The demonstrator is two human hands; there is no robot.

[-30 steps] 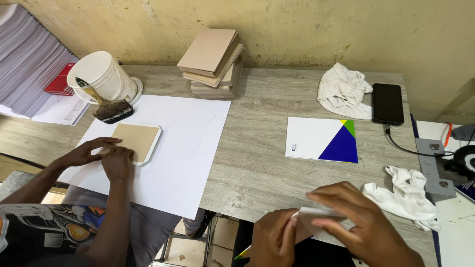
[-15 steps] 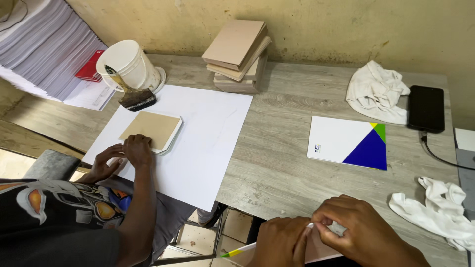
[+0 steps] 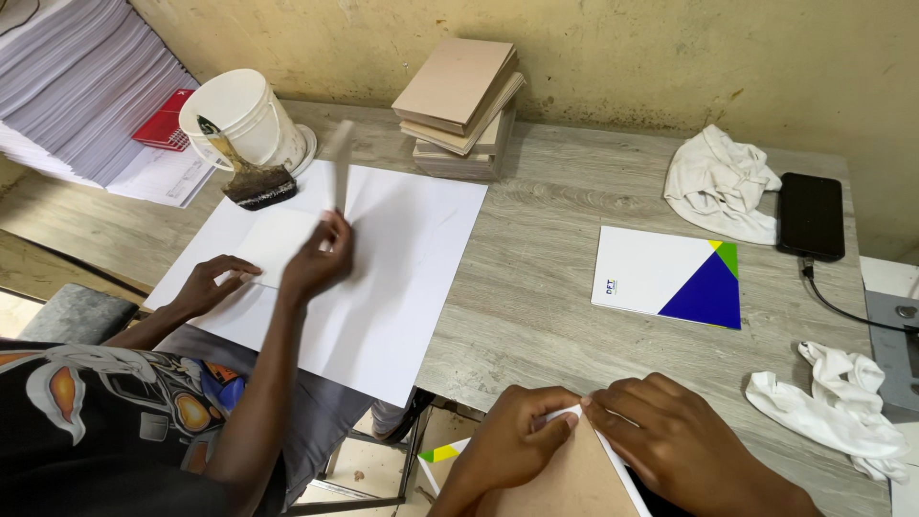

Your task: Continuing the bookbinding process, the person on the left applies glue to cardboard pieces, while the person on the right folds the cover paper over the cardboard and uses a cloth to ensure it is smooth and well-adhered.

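Co-worker's hand (image 3: 319, 260) has lifted the small board (image 3: 340, 168) upright off the big white sheet (image 3: 402, 278) since before, while my left hand (image 3: 517, 442) and right hand (image 3: 670, 442) pinch a white cover (image 3: 613, 460) folded over brown board (image 3: 565, 483) at the table edge (image 3: 536, 335).

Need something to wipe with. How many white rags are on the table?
2: one crumpled white rag beside the black phone near the wall, another white rag at the table's right front edge.

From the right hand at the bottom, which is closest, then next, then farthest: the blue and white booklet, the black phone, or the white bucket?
From the right hand:
1. Blue and white booklet, just beyond the hand on the table.
2. Black phone, farther back on the right by the wall.
3. White bucket, far across on the left.
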